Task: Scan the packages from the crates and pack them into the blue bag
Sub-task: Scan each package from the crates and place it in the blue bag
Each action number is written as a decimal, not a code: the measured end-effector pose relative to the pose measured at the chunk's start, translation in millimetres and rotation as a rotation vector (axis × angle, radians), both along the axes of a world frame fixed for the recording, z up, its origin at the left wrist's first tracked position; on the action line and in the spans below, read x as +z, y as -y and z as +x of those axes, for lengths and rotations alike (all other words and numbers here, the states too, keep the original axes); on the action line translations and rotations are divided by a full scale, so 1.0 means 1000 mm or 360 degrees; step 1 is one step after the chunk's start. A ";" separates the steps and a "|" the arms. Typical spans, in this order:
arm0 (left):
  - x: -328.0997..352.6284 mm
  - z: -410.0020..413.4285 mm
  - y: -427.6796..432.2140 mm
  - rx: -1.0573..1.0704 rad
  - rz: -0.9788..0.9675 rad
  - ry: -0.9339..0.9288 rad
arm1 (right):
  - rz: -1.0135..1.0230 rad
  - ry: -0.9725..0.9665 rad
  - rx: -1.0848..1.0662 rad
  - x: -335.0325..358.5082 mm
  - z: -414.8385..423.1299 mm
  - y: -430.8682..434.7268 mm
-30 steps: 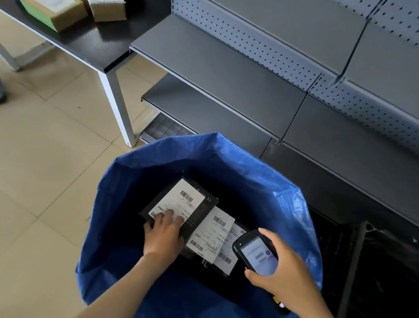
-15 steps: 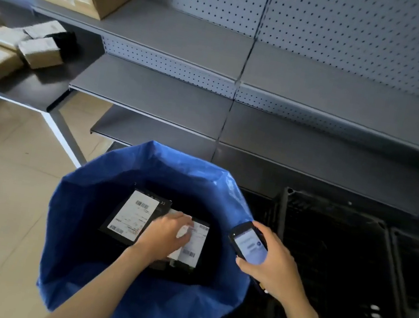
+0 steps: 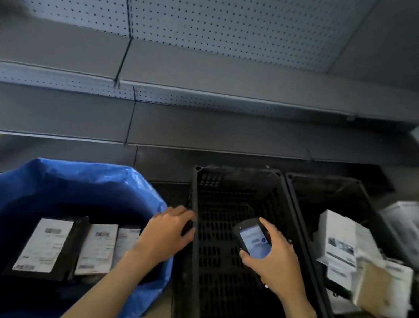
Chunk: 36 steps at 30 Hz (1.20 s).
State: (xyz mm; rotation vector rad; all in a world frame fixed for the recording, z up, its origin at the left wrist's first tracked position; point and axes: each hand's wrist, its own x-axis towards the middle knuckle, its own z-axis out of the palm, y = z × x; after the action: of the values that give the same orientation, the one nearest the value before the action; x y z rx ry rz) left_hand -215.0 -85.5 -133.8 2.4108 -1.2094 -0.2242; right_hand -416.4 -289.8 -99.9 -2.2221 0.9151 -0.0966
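Left hand [image 3: 167,231] hangs loose, empty, at crate [image 3: 221,299] rim beside blue bag [image 3: 75,172]; right hand [image 3: 272,263] grips scanner [image 3: 255,237].

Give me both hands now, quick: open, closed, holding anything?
Left hand: open, holding nothing, fingers at the rim of the black crate.
Right hand: gripping the handheld scanner.

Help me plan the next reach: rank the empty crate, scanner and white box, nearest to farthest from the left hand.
1. empty crate: left rim at the left hand's fingertips.
2. scanner: gripped by the right hand over that crate.
3. white box: in the second crate, far right.
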 end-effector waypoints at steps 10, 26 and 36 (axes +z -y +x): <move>-0.003 -0.101 0.166 -0.0317 0.0066 0.0002 | -0.0145 0.0033 -0.0201 0.012 -0.130 0.133; -0.011 -0.264 0.379 -0.0076 0.0350 -0.0056 | -0.0064 0.0131 -0.0420 -0.011 -0.275 0.291; -0.052 -0.290 0.432 0.0263 0.0634 0.0011 | 0.0043 0.0172 -0.0502 -0.016 -0.297 0.329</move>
State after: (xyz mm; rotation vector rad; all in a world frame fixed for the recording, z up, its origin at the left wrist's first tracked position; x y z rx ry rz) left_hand -504.8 -517.6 -185.4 2.8372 -1.0380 -0.4417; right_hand -713.8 -618.4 -116.0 -2.0112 1.1914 -0.3447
